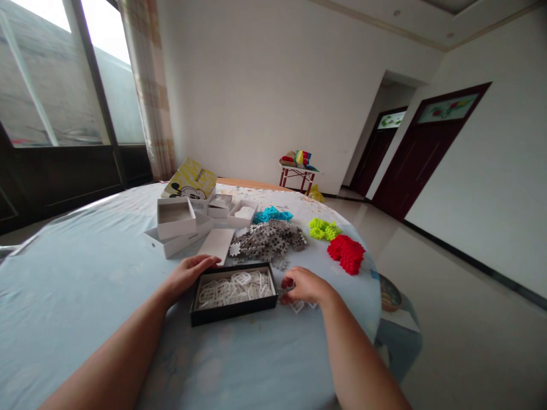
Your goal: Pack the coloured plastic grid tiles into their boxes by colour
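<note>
A black-rimmed box (235, 309) stands in front of me, filled with white openwork plastic pieces (243, 285). At its far left corner, my left hand (190, 274) grips the edge with thumb and fingers close together. My right hand (305, 285) is just past the box's right end, fingers curled around white plastic pieces; their exact number is hidden. More loose white pieces (298, 306) lie on the cloth beneath that hand. Behind the box is a heap of grey interlocking plastic pieces (273, 239).
Piles of blue (273, 214), lime-green (323, 229) and red pieces (346, 254) lie farther right. White boxes (176, 219), a white lid (217, 245) and a yellow cartoon box (192, 181) stand behind left. The table edge (378, 285) curves at right, with a stool beside it.
</note>
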`<state>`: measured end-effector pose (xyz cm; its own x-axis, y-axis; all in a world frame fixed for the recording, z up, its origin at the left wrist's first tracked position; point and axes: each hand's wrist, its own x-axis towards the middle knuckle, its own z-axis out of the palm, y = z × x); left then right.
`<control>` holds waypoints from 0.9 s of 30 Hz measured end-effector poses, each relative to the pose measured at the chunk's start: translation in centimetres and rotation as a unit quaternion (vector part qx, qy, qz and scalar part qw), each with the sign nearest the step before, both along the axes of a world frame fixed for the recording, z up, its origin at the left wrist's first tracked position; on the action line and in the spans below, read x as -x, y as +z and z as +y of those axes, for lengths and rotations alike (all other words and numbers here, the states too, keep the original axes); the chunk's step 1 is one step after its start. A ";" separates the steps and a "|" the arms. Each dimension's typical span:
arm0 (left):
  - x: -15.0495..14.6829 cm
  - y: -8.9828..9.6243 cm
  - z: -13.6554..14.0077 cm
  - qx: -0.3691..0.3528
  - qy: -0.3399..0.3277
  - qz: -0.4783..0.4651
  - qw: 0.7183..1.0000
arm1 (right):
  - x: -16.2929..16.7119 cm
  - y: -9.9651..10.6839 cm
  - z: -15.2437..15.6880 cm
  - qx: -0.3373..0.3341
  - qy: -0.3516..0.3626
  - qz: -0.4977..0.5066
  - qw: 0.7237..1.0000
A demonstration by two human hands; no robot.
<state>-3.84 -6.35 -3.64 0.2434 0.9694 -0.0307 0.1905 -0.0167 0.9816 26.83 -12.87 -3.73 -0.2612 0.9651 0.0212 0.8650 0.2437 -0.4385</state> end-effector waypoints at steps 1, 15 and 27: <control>0.0 -0.1 0.0 0.000 -0.001 0.002 1.000 | -0.1 0.0 0.1 0.001 -0.002 0.025 1.000; 0.1 -0.1 0.2 0.000 -0.008 0.017 1.000 | -4.2 -1.3 1.2 -0.008 -0.113 0.078 0.990; 0.1 -0.2 0.2 0.005 -0.013 0.014 1.000 | -2.2 -0.7 1.0 0.018 -0.084 0.063 0.994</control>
